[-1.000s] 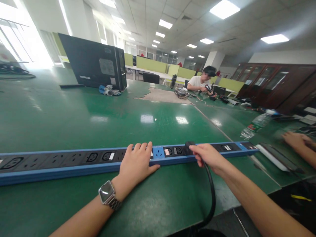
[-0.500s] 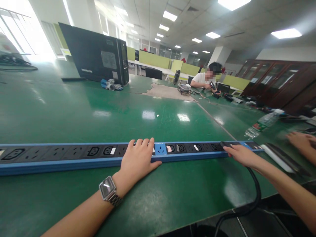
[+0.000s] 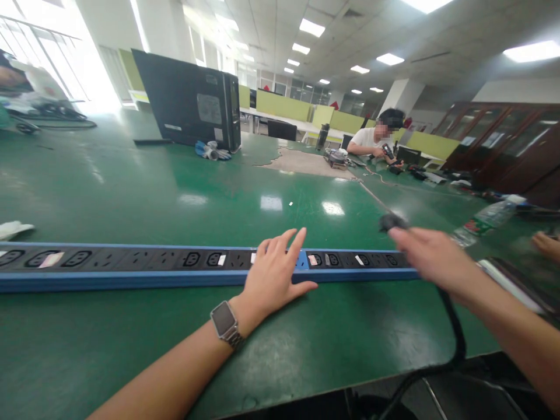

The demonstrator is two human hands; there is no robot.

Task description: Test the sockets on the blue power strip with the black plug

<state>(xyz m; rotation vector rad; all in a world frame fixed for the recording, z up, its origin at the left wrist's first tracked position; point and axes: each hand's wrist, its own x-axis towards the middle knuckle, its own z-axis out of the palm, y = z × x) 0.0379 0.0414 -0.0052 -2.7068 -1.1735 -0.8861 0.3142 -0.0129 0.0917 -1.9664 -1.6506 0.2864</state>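
A long blue and black power strip (image 3: 131, 268) lies across the green table (image 3: 175, 192) in front of me. My left hand (image 3: 275, 271), with a watch on its wrist, rests on the strip with the fingers stretched out and partly lifted. My right hand (image 3: 431, 256) is raised above the strip's right end and is blurred. It is closed on a black plug (image 3: 391, 221), whose thick black cable (image 3: 450, 326) hangs down over the table's front edge.
A black computer case (image 3: 192, 108) stands at the back of the table with a blue and white bundle (image 3: 213, 151) beside it. A seated person (image 3: 376, 140) works at the far right. A plastic bottle (image 3: 485, 219) lies at right, near another person's hand (image 3: 546, 245).
My right hand moved the plug rightward along the strip, then lifted it clear above the right end. My left hand's fingers have risen slightly. The view has shifted left.
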